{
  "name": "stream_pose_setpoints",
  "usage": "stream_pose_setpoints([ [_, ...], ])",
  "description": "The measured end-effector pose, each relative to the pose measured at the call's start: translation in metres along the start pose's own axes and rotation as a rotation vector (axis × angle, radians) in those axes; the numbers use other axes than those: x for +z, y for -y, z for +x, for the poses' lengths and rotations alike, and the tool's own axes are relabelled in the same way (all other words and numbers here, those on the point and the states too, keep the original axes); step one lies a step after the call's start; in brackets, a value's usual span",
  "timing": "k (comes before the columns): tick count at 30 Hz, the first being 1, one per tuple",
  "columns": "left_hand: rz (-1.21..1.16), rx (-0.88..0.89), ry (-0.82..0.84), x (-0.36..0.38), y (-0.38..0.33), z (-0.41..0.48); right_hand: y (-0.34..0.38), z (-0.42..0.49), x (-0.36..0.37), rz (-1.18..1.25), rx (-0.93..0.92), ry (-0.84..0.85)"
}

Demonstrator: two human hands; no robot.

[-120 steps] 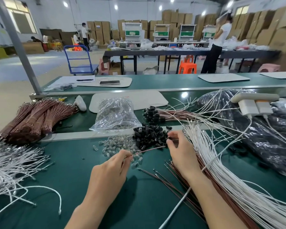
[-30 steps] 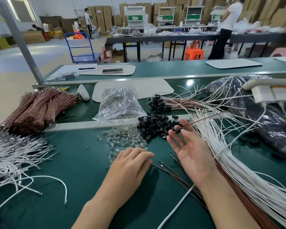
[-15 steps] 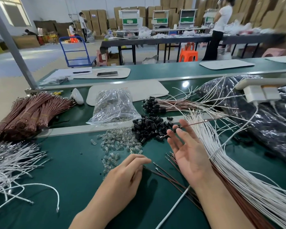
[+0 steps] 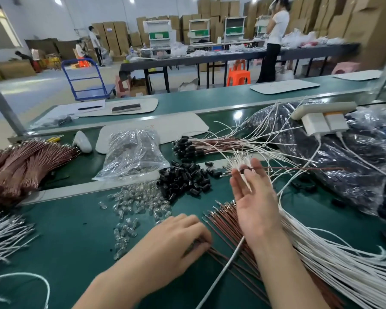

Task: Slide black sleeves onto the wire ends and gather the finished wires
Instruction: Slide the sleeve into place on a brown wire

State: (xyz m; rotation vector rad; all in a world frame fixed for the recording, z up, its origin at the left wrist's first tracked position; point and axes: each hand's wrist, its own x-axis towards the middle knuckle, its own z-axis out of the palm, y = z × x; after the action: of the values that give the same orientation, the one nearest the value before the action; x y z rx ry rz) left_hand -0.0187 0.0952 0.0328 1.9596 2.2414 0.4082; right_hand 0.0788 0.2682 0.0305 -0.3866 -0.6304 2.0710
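My right hand [image 4: 256,210] is raised over the green table [image 4: 65,241], fingers nearly straight. Its fingertips pinch a brown wire [image 4: 299,168] whose end carries a black sleeve [image 4: 245,169]; the wire runs off to the right. My left hand [image 4: 172,237] lies low on the table, fingers curled onto the ends of the loose brown wires [image 4: 225,217]. A pile of black sleeves [image 4: 183,179] sits ahead of both hands. Behind it lies a bundle of sleeved wires [image 4: 187,148].
Clear glass bulbs [image 4: 138,201] are scattered left of the sleeves, a plastic bag [image 4: 132,152] behind them. Long white wires [image 4: 321,253] sweep along the right. Tied brown bundles [image 4: 20,163] and white wires [image 4: 5,235] lie at left. A black bag [image 4: 343,163] and white power strip [image 4: 321,117] sit at right.
My right hand has lifted the sleeved wire higher and a little rightward. My left hand has slid right and curled onto the loose brown wire ends.
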Motion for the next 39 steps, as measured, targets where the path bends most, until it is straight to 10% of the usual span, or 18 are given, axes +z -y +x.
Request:
stream_pose_setpoints([
  [6,-0.055,-0.09,-0.058,0.003,0.003,0.008,-0.002,0.0,0.004,-0.043,0.021,0.031],
  [13,-0.23,-0.279,-0.251,0.008,-0.006,0.09,0.014,0.007,-0.006,-0.21,-0.439,-0.338],
  [20,-0.296,-0.51,-0.148,0.02,-0.017,0.17,0.013,0.009,-0.009,-0.22,-0.443,-0.376],
  [26,-0.431,-0.676,-0.427,0.012,-0.009,0.197,0.013,0.012,-0.011,-0.184,-0.385,-0.389],
  [39,-0.831,-0.867,-0.263,-0.004,0.019,0.227,0.013,0.018,-0.015,-0.174,-0.284,-0.328],
])
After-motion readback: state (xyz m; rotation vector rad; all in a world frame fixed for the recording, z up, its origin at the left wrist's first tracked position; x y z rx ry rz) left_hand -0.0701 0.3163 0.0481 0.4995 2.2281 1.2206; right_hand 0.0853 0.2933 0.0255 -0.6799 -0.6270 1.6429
